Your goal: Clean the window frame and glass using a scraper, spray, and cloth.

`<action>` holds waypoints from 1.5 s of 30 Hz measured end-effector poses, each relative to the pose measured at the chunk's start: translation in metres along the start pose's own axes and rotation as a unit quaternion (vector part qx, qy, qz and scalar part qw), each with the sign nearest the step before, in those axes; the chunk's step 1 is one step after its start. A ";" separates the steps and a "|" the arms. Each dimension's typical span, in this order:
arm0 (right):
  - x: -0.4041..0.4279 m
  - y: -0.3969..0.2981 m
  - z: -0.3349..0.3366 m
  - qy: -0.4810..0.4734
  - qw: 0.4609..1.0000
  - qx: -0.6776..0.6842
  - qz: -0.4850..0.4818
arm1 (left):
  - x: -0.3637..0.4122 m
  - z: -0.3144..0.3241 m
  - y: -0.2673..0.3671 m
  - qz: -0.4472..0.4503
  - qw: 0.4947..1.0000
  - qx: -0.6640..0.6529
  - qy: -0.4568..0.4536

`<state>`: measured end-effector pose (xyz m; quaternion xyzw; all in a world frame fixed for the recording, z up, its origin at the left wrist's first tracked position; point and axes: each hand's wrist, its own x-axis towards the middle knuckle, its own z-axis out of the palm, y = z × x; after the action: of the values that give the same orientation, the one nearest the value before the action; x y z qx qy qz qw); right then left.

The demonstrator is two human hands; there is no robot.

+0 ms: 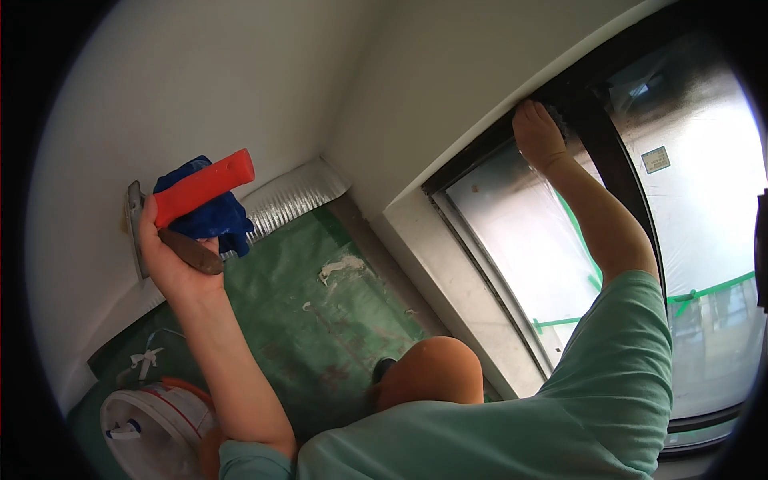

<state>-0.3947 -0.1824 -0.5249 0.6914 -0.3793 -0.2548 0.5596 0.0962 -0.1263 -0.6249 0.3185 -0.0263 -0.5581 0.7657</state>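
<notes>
My left hand (165, 258) is raised near the white wall and closed around several things at once. Among them is a plastering trowel with a red handle (207, 183) and a grey metal blade (137, 222), the blade beside the wall. A crumpled blue cloth (225, 222) bulges out behind the handle. Below it, the worn brown handle of another tool (192, 252) sticks out of my palm; its far end is hidden. My right hand (538, 135) reaches up to the dark window frame (474, 150). Something dark shows beside its fingers, too unclear to name.
A white bucket (153, 429) stands at lower left. Green floor covering (270, 312) bears whitish smears, with silver foil insulation (300, 195) along the wall. A pale sill (456, 276) runs below the window, whose glass (528, 240) has plastic film and green tape (714, 288).
</notes>
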 end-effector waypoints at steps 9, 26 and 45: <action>0.001 -0.016 -0.003 -0.017 0.997 0.051 0.052 | -0.008 0.005 -0.002 -0.002 1.000 0.009 0.005; -0.012 -0.022 0.001 0.027 0.985 0.107 0.129 | -0.004 0.005 0.001 0.001 1.000 -0.006 -0.003; 0.001 0.035 -0.021 0.092 0.963 0.087 0.239 | -0.014 0.006 0.008 0.025 1.000 0.004 0.000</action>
<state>-0.3860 -0.1744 -0.4859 0.6468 -0.5014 -0.0151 0.5744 0.0954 -0.1160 -0.6113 0.3205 -0.0365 -0.5385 0.7784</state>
